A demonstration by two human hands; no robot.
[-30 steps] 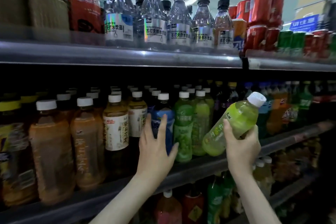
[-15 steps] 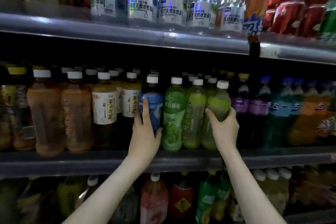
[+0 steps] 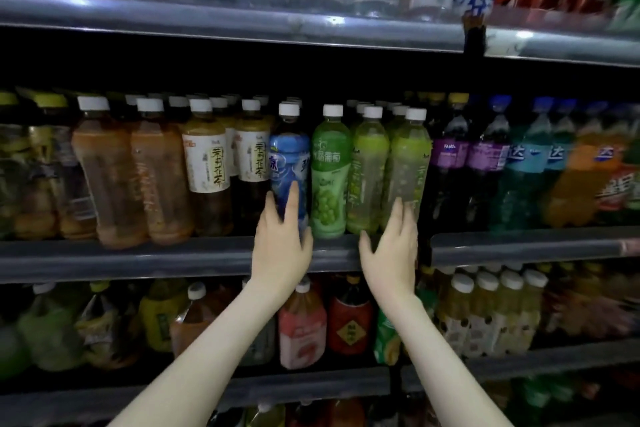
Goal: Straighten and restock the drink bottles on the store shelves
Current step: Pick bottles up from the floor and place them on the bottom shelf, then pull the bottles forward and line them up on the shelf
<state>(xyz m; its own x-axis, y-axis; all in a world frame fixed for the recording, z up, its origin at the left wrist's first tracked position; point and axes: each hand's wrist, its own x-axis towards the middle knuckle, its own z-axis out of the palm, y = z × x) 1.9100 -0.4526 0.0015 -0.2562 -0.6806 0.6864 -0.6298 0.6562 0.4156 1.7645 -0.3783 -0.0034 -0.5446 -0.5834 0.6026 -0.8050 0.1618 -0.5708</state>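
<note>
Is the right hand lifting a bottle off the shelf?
No, the rightmost light green bottle stands upright on the middle shelf, right hand open against its lower part.

The blue bottle (image 3: 289,163) bears white swirls; the green bottle (image 3: 330,177), pale grapes (white caps (image 3: 289,109) on both).

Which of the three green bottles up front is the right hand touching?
The rightmost green bottle, the one next to the purple bottle: the right hand rests straight fingers on its lower part.
</note>
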